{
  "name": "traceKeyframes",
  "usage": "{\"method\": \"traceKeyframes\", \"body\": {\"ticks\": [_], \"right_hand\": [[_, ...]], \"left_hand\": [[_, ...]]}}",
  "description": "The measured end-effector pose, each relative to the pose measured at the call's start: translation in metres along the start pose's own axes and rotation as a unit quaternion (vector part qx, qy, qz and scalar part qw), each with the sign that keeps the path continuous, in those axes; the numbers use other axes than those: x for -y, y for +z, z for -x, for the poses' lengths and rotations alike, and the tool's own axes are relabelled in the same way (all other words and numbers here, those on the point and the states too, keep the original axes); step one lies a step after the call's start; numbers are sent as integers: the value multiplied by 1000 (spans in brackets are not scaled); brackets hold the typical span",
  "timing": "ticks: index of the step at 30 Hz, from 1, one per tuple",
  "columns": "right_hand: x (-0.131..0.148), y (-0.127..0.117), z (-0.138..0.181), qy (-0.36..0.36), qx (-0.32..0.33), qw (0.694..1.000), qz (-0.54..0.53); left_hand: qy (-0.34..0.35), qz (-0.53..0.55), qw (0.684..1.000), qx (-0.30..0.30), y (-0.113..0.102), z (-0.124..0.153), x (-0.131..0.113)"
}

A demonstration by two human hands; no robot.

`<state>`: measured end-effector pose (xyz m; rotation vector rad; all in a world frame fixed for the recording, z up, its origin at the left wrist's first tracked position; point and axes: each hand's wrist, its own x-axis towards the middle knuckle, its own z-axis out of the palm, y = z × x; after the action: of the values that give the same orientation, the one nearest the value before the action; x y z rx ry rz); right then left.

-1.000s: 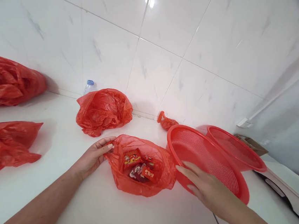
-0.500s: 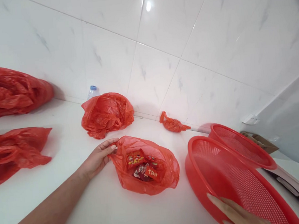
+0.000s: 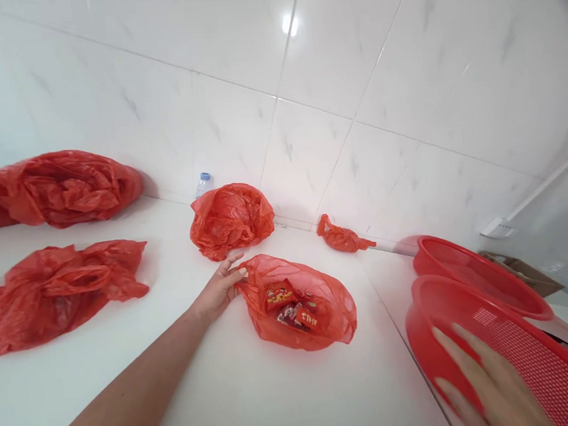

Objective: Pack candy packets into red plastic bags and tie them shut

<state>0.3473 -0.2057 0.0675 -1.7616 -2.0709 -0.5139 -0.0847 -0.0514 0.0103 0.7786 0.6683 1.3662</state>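
My left hand (image 3: 224, 290) is closed on the left edge of a red plastic bag (image 3: 336, 332), thumb on the near side. The bag sits on the white table with its mouth spread wide. Inside it lie several small packets, among them a red and yellow packet (image 3: 278, 294) and a red packet with white characters (image 3: 306, 317). At the lower right, my right hand (image 3: 491, 377) is slightly blurred, its fingers apart over the near side of a red mesh basket (image 3: 542, 342). The basket tilts with its opening toward me. Whether the fingertips touch it, I cannot tell.
A second red basket (image 3: 469, 262) stands behind the first. Along the tiled wall are a small twisted red bag (image 3: 344, 237), a crumpled red bag (image 3: 232, 221), a blue-capped bottle (image 3: 204, 183) and a bulky red bag (image 3: 73, 186). Another red bag (image 3: 61, 301) lies left.
The near basket has shifted right, away from the bag, uncovering a dark line along the table. My right hand has moved from its rim to over its inside. My left hand still holds the bag.
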Motion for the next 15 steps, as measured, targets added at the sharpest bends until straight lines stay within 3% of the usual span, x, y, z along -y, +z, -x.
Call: {"method": "traceKeyframes", "body": {"ticks": [4,7,12,15], "right_hand": [[85,4,-38,-90,33,993,-72],[121,11,-61,-97,39,988,-118],[120,32,-71,-35,40,984,-171],[114,49,-72,20,73,968,-240]], "left_hand": [[27,-32,997,-65,7,8,2],[41,-66,992,-98,9,21,5],[18,-130,981,-140,6,51,6],[-9,-166,973,-158,12,62,5]]}}
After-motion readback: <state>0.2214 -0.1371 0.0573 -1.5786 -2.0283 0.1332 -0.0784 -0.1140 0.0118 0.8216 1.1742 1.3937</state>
